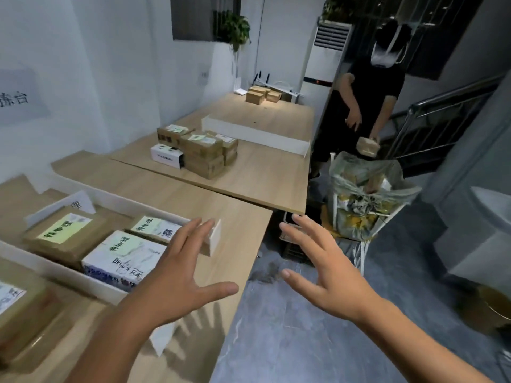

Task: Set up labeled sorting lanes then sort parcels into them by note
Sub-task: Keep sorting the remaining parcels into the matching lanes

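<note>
Signs and notes, mostly blurred
The wall sign at far left ends in the characters 拣台. Green notes on the near brown parcel and the white parcel carry dark handwriting, too blurred to read, as is the print on the far white box.

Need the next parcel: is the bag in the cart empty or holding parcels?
Not empty. The bag bulges in the cart, its mouth open with a brown parcel showing inside. How many, cannot tell.
</note>
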`<action>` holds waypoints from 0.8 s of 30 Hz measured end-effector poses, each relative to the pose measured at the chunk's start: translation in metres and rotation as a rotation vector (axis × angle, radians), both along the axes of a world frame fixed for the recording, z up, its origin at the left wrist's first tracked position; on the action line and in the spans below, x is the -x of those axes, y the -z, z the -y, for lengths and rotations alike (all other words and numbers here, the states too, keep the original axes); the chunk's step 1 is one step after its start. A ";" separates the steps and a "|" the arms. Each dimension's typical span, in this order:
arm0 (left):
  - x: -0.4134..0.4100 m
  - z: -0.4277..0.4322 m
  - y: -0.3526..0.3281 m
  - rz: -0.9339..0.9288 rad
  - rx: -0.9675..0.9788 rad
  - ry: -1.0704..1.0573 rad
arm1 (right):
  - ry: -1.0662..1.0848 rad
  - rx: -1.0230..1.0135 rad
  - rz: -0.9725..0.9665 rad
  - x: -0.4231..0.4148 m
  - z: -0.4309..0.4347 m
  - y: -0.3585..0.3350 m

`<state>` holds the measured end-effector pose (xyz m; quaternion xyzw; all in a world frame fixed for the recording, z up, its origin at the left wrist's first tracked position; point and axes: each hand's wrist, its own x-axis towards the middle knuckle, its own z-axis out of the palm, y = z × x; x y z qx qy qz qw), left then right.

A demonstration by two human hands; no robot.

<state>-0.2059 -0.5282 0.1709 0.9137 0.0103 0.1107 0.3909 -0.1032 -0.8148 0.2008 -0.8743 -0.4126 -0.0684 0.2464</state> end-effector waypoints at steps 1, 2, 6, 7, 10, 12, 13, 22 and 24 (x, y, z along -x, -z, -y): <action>-0.025 -0.005 -0.002 -0.011 0.002 -0.005 | 0.002 0.028 0.012 -0.026 -0.003 -0.002; -0.049 -0.010 -0.004 -0.019 0.000 -0.011 | 0.005 0.050 0.025 -0.051 -0.005 -0.004; -0.139 -0.020 -0.016 -0.045 -0.044 -0.028 | 0.016 0.066 0.042 -0.146 -0.010 -0.011; -0.161 -0.021 -0.018 -0.052 -0.057 -0.038 | 0.018 0.069 0.041 -0.170 -0.011 -0.011; -0.229 -0.025 -0.017 -0.057 -0.104 -0.109 | 0.008 0.068 0.039 -0.249 -0.016 -0.002; -0.275 -0.028 -0.010 -0.051 -0.128 -0.169 | -0.018 0.063 0.028 -0.305 -0.023 0.010; -0.297 -0.030 -0.005 -0.051 -0.137 -0.197 | -0.040 0.070 0.027 -0.334 -0.027 0.016; -0.493 -0.033 0.008 -0.123 -0.203 -0.449 | -0.302 0.150 0.029 -0.580 -0.081 0.044; -0.527 -0.040 0.010 -0.140 -0.210 -0.496 | -0.355 0.185 0.035 -0.627 -0.100 0.046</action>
